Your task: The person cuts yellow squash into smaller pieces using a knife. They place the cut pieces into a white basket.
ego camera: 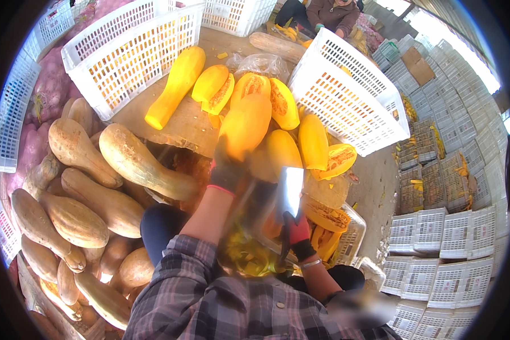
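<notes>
My left hand (pixel 228 170), in a dark glove with a pink cuff, grips the near end of a peeled orange squash (pixel 247 123) above the wooden board. In my right hand (pixel 298 233), gloved in red and black, is a broad-bladed knife (pixel 291 187), its bright blade pointing away from me. Halved squash (pixel 284 104) showing stringy seed pulp lie just beyond the left hand. More peeled pieces (pixel 313 141) rest close to the blade. A whole peeled squash (pixel 176 87) lies farther left. Between my forearms the view is blurred, with yellow peelings (pixel 248 255) below.
Unpeeled tan squash (pixel 85 208) are heaped at my left. White plastic crates stand at the back left (pixel 131 59) and back right (pixel 348 93) of the board (pixel 182 131). A low crate (pixel 352 233) holds cut squash. Another person (pixel 333 19) sits beyond. Stacked crates (pixel 442 263) line the right.
</notes>
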Action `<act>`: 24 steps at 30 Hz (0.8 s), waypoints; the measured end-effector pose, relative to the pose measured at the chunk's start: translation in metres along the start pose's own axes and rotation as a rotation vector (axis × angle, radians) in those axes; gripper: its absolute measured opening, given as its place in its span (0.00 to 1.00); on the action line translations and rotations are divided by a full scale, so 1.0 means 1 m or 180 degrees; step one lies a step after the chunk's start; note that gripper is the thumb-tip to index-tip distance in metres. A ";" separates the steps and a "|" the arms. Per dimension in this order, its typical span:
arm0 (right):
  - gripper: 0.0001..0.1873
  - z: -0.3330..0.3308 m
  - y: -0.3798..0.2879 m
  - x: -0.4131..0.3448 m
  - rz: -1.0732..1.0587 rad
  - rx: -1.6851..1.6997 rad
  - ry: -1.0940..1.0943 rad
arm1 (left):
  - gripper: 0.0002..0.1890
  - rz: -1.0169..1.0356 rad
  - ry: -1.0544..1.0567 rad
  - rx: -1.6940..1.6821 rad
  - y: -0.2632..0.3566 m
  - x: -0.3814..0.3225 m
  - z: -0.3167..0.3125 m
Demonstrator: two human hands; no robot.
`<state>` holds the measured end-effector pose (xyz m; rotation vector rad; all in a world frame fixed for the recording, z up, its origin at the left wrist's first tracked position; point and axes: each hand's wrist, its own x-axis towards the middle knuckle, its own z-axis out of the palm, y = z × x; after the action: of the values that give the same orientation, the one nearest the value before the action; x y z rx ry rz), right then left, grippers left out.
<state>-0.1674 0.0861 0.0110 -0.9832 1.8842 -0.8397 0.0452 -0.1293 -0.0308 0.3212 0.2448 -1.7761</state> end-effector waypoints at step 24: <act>0.15 0.143 -0.192 0.129 -0.2934 -0.2001 -0.0876 | 0.47 0.3409 0.2949 0.5058 0.186 0.002 0.001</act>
<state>-0.0264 -0.1409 0.0613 -2.3191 1.4219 -0.5291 0.2254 -0.1738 -0.0289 1.9492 -0.6739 -0.2900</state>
